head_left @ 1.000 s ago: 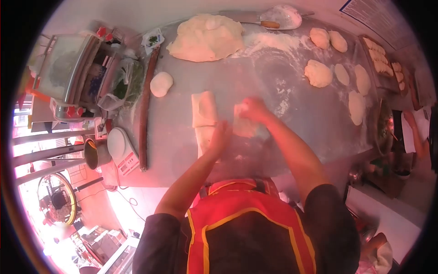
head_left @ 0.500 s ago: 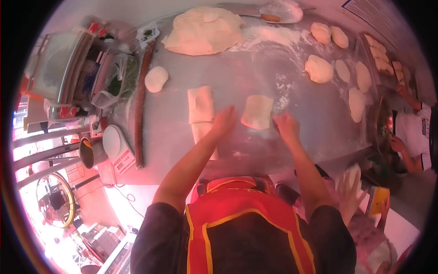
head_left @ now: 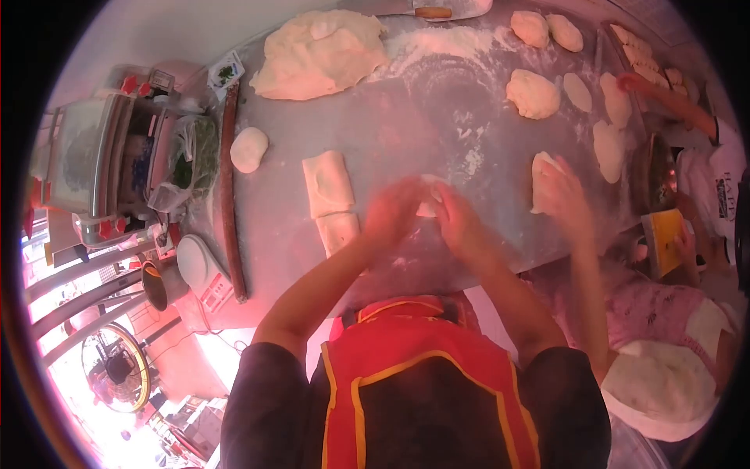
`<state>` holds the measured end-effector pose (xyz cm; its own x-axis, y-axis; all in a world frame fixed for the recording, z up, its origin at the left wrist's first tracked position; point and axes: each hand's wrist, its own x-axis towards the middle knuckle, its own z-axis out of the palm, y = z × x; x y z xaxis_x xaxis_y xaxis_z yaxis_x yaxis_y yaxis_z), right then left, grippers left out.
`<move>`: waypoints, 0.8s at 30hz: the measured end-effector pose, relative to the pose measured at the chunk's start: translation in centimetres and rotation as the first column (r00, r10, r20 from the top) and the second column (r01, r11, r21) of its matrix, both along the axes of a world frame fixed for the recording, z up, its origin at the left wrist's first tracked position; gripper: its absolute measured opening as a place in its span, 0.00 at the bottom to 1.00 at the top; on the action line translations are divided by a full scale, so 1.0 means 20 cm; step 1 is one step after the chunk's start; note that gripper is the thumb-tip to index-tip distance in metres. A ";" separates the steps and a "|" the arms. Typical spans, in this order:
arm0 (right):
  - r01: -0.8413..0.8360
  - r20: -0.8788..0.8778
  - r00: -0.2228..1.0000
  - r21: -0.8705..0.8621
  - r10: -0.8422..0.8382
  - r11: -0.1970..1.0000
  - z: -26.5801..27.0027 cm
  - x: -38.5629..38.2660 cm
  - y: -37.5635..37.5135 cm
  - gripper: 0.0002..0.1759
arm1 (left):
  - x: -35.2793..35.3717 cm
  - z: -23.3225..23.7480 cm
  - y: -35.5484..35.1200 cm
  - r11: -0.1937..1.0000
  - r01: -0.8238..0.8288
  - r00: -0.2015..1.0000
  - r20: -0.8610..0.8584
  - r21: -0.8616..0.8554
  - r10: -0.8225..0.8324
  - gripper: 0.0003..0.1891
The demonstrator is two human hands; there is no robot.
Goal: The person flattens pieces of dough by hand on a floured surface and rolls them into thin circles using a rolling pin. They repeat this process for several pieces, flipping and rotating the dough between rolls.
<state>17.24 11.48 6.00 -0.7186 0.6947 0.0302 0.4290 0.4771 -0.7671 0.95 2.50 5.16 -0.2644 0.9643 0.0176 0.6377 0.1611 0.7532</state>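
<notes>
A small piece of dough point(head_left: 429, 197) shows between my two hands, low over the metal table. My left hand point(head_left: 395, 208), blurred by motion, closes on its left side with curled fingers. On the other side, the fingers of my right hand point(head_left: 456, 217) pinch its edge. My hands hide most of the piece. Left of them lie a folded dough sheet point(head_left: 328, 184) and a second dough piece point(head_left: 338, 233), partly behind my left forearm. To the right, another person's hand point(head_left: 564, 192) rests on a flat dough piece point(head_left: 539, 186).
A large dough mass point(head_left: 319, 55) and scattered flour point(head_left: 445, 43) lie at the back. Several dough lumps and flat ovals surround a round lump point(head_left: 533, 94). A rolling pin point(head_left: 229, 203) and a scale point(head_left: 199, 264) stand left. A co-worker's arm point(head_left: 676, 105) reaches in at right.
My hands have come together around dough, where a flat square lay between them. Another person's hand has reached in from the right onto a flat dough piece. The view has shifted slightly.
</notes>
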 end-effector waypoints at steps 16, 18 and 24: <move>0.395 0.138 0.910 -0.581 -0.391 0.712 -0.07 0.16 -0.03 0.21 | -0.17 -0.06 0.13 0.977 -0.138 0.988 0.048 -0.161 0.147 0.17; 0.345 0.135 0.759 -0.913 -0.637 0.218 -0.07 0.09 -0.10 0.22 | -0.13 -0.07 0.20 0.936 -0.086 0.996 -0.039 -0.341 0.078 0.17; -0.083 0.071 0.583 -0.986 -0.809 -0.147 -0.16 -0.08 -0.03 0.30 | -0.12 0.19 0.12 0.997 0.047 0.989 -0.135 -0.068 -0.056 0.22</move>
<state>15.55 10.80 2.74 -0.4529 0.4965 -0.7405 -0.4092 -0.8537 -0.3222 -1.48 4.81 8.86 -0.2134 0.9769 -0.0124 0.7424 0.1704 0.6479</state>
